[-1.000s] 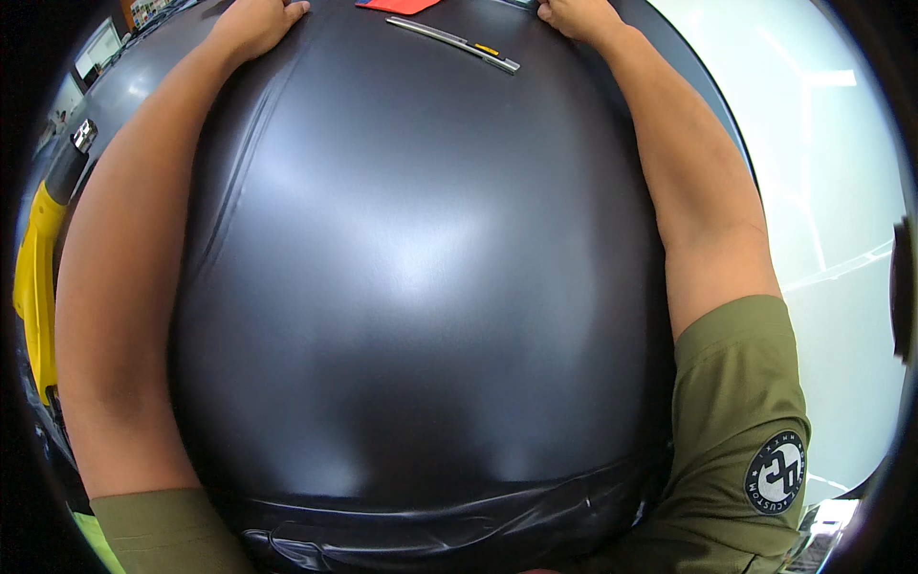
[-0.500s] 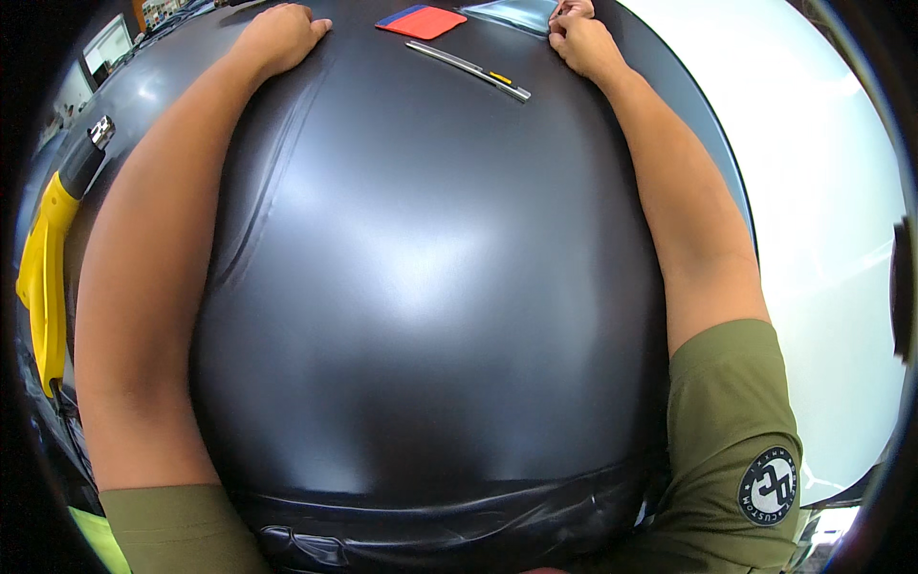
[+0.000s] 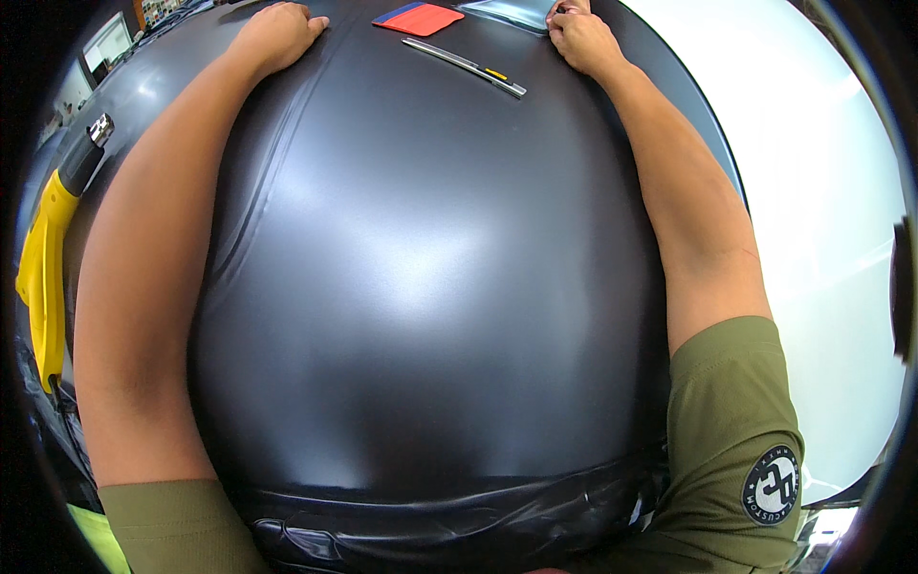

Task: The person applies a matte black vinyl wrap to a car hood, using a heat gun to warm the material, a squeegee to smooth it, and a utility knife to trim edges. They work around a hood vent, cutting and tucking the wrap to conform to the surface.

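Smooth satin-black film (image 3: 411, 316) covers a broad, rounded panel in front of me. My left hand (image 3: 275, 36) rests on the black surface at the upper left, palm down, thumb apart from the fingers, with nothing visible in it. At the upper right my right hand (image 3: 585, 43) has its fingers bent and pinched together beside a glossy pale-blue patch (image 3: 512, 13). What they pinch is hidden. More fingers (image 3: 567, 8) show just beyond it; whose they are I cannot tell. Between my hands lie a red squeegee (image 3: 419, 18) with a blue edge and a slim silver cutter (image 3: 464, 65).
A yellow heat gun (image 3: 43, 268) with a dark nozzle stands at the far left, its cord hanging down. White bodywork (image 3: 822, 239) curves along the right. Loose, wrinkled film (image 3: 449, 521) gathers at the near edge. A screen (image 3: 107, 43) and clutter sit at the far left back.
The squeegee and cutter sit slightly higher and farther left in the picture, along with a small shift of the whole view. Both hands stay in nearly the same places.
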`<state>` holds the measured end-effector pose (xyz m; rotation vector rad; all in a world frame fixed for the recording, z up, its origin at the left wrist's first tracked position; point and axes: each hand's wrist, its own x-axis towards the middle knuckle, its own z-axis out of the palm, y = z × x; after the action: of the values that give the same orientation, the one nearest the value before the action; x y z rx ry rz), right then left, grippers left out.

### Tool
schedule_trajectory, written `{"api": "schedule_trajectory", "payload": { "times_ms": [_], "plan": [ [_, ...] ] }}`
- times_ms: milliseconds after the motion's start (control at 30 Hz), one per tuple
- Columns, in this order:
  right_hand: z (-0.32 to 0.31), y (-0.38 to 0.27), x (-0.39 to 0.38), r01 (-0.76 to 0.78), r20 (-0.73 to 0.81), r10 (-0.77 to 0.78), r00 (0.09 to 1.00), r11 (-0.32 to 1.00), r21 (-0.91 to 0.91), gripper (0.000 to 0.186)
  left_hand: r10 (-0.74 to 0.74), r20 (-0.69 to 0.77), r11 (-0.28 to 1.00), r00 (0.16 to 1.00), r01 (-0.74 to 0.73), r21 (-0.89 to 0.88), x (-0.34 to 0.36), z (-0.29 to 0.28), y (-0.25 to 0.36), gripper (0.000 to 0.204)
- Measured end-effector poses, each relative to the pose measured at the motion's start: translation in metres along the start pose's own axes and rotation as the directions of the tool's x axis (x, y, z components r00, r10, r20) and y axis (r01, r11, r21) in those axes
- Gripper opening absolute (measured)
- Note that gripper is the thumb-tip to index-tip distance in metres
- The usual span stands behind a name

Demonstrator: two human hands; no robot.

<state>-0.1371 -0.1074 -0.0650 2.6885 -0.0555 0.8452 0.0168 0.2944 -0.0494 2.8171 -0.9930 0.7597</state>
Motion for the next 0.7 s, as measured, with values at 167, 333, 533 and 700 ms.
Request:
{"api": "schedule_trajectory", "payload": {
  "times_ms": [167,333,533,700],
  "plan": [
    [0.003,0.008,0.0,-0.016,0.017,0.016,1.0,1.0,0.024,0.026,-0.005,0.033,0.999,0.999,0.007,-0.052,0.0,-0.005,0.008,0.051],
    [-0.006,-0.001,-0.003,-0.01,-0.021,0.012,1.0,0.993,0.118,0.021,0.03,0.018,0.999,0.999,-0.029,-0.019,-0.006,-0.011,0.014,0.051],
    [-0.009,0.003,-0.004,0.031,-0.031,-0.027,0.999,0.991,0.128,0.014,0.027,0.037,0.998,0.999,-0.025,-0.056,-0.004,-0.013,0.016,0.049],
    [-0.014,-0.003,0.0,0.038,0.138,-0.039,0.99,0.999,0.014,0.011,0.018,0.028,0.999,0.999,-0.017,-0.041,-0.007,-0.016,0.018,0.049]
  ]
}}
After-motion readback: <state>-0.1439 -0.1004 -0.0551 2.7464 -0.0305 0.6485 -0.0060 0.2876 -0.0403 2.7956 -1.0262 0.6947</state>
